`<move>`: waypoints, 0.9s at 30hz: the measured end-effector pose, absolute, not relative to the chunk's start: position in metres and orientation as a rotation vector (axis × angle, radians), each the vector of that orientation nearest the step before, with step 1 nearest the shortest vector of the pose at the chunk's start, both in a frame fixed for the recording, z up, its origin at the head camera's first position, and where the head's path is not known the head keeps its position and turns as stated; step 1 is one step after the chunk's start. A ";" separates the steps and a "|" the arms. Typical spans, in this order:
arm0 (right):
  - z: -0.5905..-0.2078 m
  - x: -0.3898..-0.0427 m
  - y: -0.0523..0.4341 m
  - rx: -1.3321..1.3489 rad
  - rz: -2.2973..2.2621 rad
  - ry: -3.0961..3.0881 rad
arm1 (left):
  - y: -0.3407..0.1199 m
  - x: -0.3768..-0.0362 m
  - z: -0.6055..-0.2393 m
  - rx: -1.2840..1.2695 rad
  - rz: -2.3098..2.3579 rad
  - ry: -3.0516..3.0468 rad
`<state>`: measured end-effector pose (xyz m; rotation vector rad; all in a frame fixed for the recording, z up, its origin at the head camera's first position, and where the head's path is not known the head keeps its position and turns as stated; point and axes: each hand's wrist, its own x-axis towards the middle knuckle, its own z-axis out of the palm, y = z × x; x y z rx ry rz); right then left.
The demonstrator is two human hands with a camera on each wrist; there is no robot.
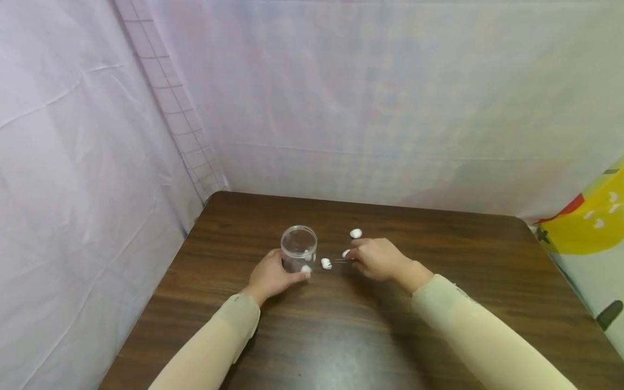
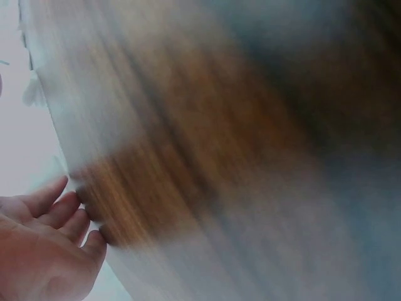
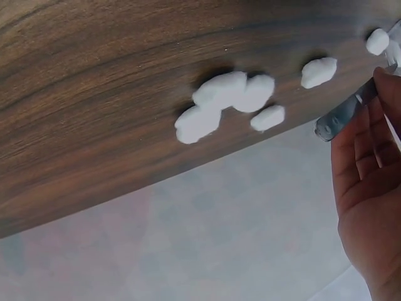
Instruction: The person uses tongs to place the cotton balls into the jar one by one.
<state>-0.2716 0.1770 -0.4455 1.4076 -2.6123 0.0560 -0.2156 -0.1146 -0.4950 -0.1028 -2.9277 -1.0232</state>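
Note:
My left hand (image 1: 273, 277) holds a clear round plastic jar (image 1: 299, 244) on the table, thumb along its near side and fingers behind it. White cotton balls (image 1: 305, 268) show through the jar wall. In my right hand (image 1: 377, 259) I pinch a pair of metal tweezers (image 3: 344, 116), whose thin tips point left at a cotton ball (image 1: 326, 264) beside the jar. Another cotton ball (image 1: 346, 253) lies by the right fingertips, and one more (image 1: 356, 233) sits farther back. In the left wrist view the left fingers (image 2: 61, 213) appear at the left edge.
Several cotton balls (image 3: 219, 91) are scattered on the wood in the right wrist view, some clustered together. The dark brown table (image 1: 312, 336) ends at a pale sheet (image 1: 370, 108) behind it. A yellow printed cloth (image 1: 592, 225) hangs at the right.

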 end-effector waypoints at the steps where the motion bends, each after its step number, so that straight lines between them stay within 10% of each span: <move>1: -0.446 -0.272 0.176 1.406 0.046 -2.609 | -0.115 -0.216 -0.495 -0.102 -1.020 -2.933; 27: -0.455 -0.273 0.171 1.459 0.000 -2.527 | -0.114 -0.214 -0.495 -0.095 -1.011 -2.939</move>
